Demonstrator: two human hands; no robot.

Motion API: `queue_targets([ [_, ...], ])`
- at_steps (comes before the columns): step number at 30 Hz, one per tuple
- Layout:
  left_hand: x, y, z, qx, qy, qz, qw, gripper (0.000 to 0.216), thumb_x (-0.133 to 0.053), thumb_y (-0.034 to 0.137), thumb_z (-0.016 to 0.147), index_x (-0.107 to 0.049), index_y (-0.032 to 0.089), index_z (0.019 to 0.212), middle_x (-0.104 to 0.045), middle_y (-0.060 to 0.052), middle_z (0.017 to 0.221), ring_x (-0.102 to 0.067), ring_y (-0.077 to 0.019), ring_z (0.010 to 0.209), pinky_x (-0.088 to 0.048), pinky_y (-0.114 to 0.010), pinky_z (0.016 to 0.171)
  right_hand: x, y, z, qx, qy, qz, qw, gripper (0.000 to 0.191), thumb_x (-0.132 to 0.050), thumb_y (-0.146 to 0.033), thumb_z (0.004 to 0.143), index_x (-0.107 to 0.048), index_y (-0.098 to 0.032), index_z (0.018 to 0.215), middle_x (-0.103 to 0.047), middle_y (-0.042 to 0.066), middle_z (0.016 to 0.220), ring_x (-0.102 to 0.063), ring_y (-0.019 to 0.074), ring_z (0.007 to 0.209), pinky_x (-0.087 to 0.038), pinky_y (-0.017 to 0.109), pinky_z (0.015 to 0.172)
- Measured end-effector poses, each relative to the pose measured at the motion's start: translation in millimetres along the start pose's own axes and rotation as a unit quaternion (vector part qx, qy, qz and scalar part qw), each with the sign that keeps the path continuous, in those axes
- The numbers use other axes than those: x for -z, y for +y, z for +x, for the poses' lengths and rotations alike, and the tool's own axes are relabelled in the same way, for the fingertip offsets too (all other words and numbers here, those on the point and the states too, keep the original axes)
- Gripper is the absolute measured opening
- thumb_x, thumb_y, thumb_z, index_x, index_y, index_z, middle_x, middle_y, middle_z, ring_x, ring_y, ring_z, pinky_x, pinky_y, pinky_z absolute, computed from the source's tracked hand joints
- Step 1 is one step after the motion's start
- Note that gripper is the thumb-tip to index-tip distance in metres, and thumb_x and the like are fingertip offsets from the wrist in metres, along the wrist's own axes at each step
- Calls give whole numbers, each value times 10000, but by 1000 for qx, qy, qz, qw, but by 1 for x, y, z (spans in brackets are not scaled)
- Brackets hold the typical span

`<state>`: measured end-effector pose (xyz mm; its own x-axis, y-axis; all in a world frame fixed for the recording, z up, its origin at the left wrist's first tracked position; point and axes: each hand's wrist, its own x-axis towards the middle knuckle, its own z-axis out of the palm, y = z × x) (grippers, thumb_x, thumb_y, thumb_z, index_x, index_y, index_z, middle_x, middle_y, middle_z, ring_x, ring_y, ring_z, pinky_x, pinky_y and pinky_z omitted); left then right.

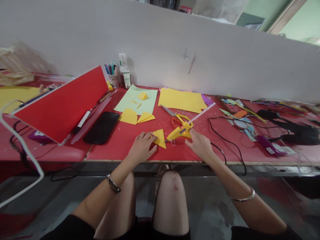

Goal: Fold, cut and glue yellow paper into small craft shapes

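Observation:
My left hand (143, 145) rests on the red table (125, 140), its fingers pressed on a small folded yellow paper triangle (160, 138). My right hand (200, 144) grips the handle of a yellow hot glue gun (179, 132). The gun's nozzle points left and down at the triangle's right edge. A white glue stick (202, 112) sticks out of the gun's back. The gun's black cord (225, 140) loops off to the right.
Orange-handled scissors (175, 116) lie just behind the gun. Yellow sheets (181, 100), a pale green sheet (136, 100) and cut yellow pieces (136, 116) lie further back. A black phone (101, 127) and a raised red board (65, 103) are at left. Cables and craft clutter fill the right.

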<state>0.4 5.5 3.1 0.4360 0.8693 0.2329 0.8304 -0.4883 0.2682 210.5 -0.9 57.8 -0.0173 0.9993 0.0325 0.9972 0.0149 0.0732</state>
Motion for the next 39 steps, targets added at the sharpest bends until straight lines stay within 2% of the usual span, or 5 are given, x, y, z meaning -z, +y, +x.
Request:
queue_targets([
  [8,0,0,-1,-3,8,-9,1000,261,-449,266,758,-526,216,1002,-527,-45,1054,-447,-212,956,-397,-346,790,0,-5,7,-9,7,-9,1000,279,-417,-238,756,-433,-164,1025,-606,81,933,-583,207,790,-327,232,503],
  [14,0,1,-1,0,6,-8,1000,263,-452,266,757,-531,211,1002,-530,-47,1057,-451,-216,960,-401,-351,788,1,-8,14,-27,3,-18,999,222,-431,-252,755,-445,-178,963,-614,74,897,-588,205,777,-333,229,497],
  [39,-1,-1,-1,-5,15,-20,1000,255,-460,247,752,-534,202,992,-530,-49,1055,-442,-213,961,-402,-354,796,-1,-16,34,-28,25,-7,999,235,-438,-232,772,-442,-171,999,-595,90,918,-577,211,783,-385,261,557],
])
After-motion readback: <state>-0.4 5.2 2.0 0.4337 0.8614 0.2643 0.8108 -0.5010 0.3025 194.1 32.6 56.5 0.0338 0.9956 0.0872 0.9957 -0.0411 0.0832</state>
